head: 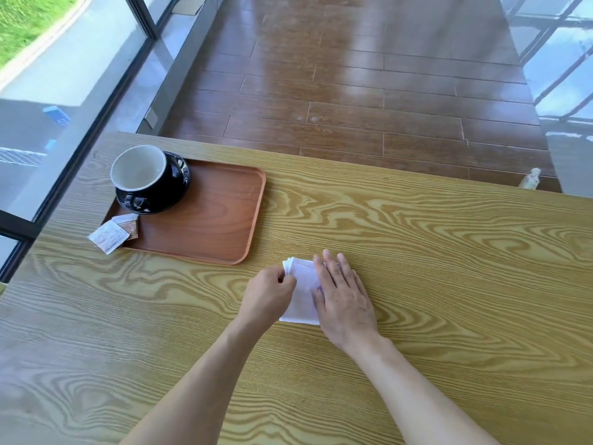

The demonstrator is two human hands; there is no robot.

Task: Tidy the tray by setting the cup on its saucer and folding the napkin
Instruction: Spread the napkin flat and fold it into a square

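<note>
A black cup (144,171) with a white inside stands on its black saucer (157,202) at the far left of a brown wooden tray (211,220). A white napkin (301,292), folded into a narrow strip, lies on the table to the right of the tray's near corner. My left hand (268,293) pinches the napkin's left edge between thumb and fingers. My right hand (343,300) lies flat on the napkin's right side, fingers spread, covering that part.
Two sugar packets (112,234) hang over the tray's near-left corner. The wooden table (417,268) has its far edge just behind the tray. A small pale bottle (306,179) shows beyond the table's far right edge. A glass wall runs along the left.
</note>
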